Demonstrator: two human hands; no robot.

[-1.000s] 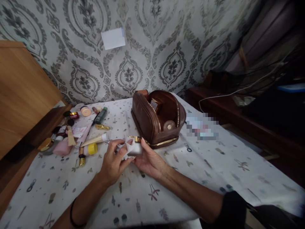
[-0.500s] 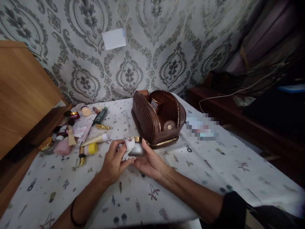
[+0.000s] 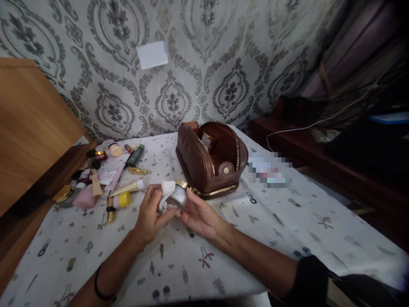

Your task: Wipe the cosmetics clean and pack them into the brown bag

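Observation:
My left hand (image 3: 149,215) is closed on a crumpled white cloth (image 3: 166,189), which it presses against a clear jar (image 3: 179,197) with a gold rim or lid. My right hand (image 3: 203,215) grips the jar from the other side, thumb on top and fingers beneath. Just behind the hands stands a brown leather bag (image 3: 200,164), unzipped, with a small box (image 3: 206,140) visible inside it. Part of the jar is hidden by the cloth and fingers.
Several cosmetics lie at the left, among them a green bottle (image 3: 136,155), a yellow-capped bottle (image 3: 123,199) and a pink item (image 3: 84,197). A wooden panel (image 3: 35,128) borders the left; a blurred item (image 3: 270,170) lies right of the bag.
Both hands hold nearly the same place. The jar is tilted differently and shows more of its side, and the cloth has shifted slightly left and up.

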